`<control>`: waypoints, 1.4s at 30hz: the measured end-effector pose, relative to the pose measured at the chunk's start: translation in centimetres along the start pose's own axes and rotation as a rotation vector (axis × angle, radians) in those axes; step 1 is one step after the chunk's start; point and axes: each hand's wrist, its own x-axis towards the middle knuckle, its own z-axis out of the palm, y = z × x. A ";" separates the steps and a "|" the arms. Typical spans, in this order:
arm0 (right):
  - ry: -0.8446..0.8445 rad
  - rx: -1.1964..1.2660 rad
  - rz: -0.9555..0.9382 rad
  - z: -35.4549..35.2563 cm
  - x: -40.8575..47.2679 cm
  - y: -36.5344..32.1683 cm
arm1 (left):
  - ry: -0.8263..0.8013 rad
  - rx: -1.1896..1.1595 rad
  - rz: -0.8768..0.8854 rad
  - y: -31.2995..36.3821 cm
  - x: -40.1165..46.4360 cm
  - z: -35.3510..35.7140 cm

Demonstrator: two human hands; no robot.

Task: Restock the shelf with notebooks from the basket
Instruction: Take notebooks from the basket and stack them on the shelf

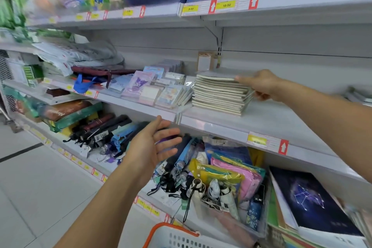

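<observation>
A stack of several grey-covered notebooks lies on the middle shelf. My right hand is at the stack's right side, thumb on the top notebook and fingers curled under the upper ones, pinching them. My left hand hovers open, palm turned right, in front of the shelf edge below the stack, holding nothing. The white basket with an orange rim shows at the bottom edge; its contents are hidden.
Small character notepads sit left of the stack. Folded umbrellas and coloured packets fill the lower shelf, with a dark constellation-cover book at right. Price-tag strips line the shelf edges. Tiled floor lies at left.
</observation>
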 end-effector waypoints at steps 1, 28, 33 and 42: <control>0.029 -0.090 -0.031 0.2 0.3 0.2 | -0.001 0.009 -0.006 -0.1 0.1 -0.1; -0.619 0.243 0.927 28.1 -35.3 29.4 | -0.585 1.440 -0.558 -9.6 -4.9 1.0; -0.325 0.080 0.520 31.1 -36.5 29.1 | -0.698 1.750 -0.618 -9.4 -8.2 -1.0; -0.514 -0.352 0.096 34.1 -33.6 27.2 | -0.467 1.660 -0.551 -9.1 -8.2 -4.9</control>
